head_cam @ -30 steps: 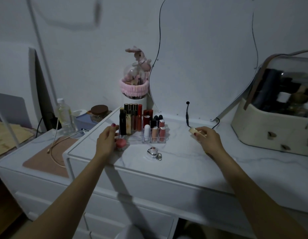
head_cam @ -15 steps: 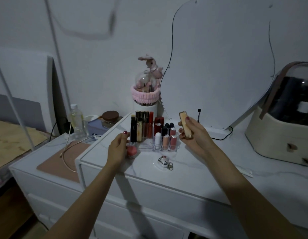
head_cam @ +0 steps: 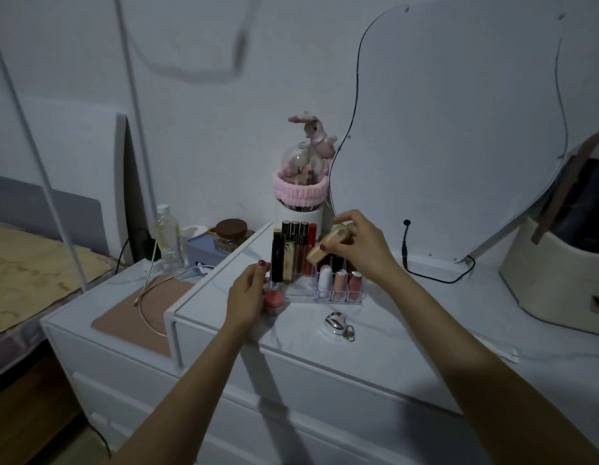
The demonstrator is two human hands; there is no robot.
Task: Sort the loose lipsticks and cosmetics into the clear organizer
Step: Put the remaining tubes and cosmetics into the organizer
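Observation:
The clear organizer (head_cam: 303,292) stands on the white dresser top, with several lipsticks and tall gloss tubes (head_cam: 293,251) upright in its slots. My right hand (head_cam: 360,248) holds a beige tube (head_cam: 326,245) tilted over the organizer's back rows, one end pointing down-left. My left hand (head_cam: 246,297) rests at the organizer's left front corner, fingers against a small round pink compact (head_cam: 274,298) on the dresser top. Whether that hand grips the compact or only touches it is unclear.
A silver clip with a keyring (head_cam: 338,323) lies in front of the organizer. Behind stand a white cup with a pink band and bunny (head_cam: 299,196), a curvy mirror (head_cam: 459,129) and its black cable (head_cam: 407,243). A cream cosmetics case (head_cam: 556,280) sits right; a lower cabinet with bottle (head_cam: 167,238) left.
My right hand lifted the beige tube from the dresser top at the right and carried it left, over the organizer, tilting it. My left hand stayed by the pink compact.

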